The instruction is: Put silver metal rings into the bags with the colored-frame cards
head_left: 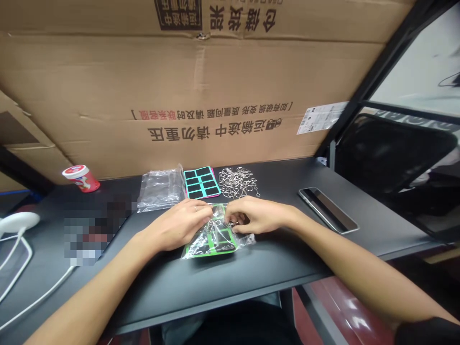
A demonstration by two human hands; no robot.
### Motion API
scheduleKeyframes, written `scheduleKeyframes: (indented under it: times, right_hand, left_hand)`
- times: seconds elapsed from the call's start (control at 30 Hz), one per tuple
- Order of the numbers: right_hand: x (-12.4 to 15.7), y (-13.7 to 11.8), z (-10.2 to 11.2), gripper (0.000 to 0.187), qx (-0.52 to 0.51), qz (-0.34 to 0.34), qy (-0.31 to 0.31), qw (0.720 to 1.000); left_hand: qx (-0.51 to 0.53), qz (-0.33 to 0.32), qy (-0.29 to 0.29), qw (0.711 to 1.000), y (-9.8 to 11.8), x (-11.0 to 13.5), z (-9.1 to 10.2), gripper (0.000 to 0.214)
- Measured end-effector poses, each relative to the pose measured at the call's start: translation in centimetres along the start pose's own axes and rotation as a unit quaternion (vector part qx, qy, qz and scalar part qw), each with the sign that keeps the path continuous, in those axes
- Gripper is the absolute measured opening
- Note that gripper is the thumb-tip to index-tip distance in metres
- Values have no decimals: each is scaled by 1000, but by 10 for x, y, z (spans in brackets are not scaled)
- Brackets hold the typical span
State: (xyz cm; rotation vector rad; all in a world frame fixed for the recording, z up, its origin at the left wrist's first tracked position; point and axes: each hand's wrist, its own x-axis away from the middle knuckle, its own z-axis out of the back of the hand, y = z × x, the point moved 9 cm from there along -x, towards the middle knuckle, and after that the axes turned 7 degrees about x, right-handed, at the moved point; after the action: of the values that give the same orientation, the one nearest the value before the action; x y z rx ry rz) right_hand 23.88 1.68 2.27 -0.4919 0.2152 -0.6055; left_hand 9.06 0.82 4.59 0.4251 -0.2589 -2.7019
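Note:
A clear plastic bag (194,247) lies on the desk in front of me, holding a green-framed sheet with black rectangular panels (226,235). Several small metal rings (213,225) show on the upper part of this sheet, beneath the plastic. My left hand (187,221) is closed at the bag's upper left edge, fingertips hidden by glare and folds. On the other side my right hand (257,214) curls its fingers and pinches the bag's right edge. Just beyond my hands are a turquoise sheet with black panels (201,182) and a loose heap of metal rings (237,183).
Flat clear bags (161,189) are stacked at the back left, near a red and white tub (82,178). A phone (328,210) lies at right. White cables (46,297) run along the left. A large cardboard sheet (201,86) walls off the back of the desk.

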Motion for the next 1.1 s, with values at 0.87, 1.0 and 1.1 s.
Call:
scheduleKeyframes:
  times: [0.87, 1.0, 1.1]
  right_hand:
    - [6, 8, 23, 19, -53, -27, 95, 994]
    - [12, 30, 39, 16, 23, -100, 185, 977]
    - [22, 32, 62, 20, 116, -111, 296, 942]
  left_hand:
    - [-1, 4, -6, 1000, 3, -2, 3, 25]
    - [0, 6, -3, 1000, 3, -2, 4, 25]
    - [-6, 8, -9, 1000, 3, -2, 3, 27]
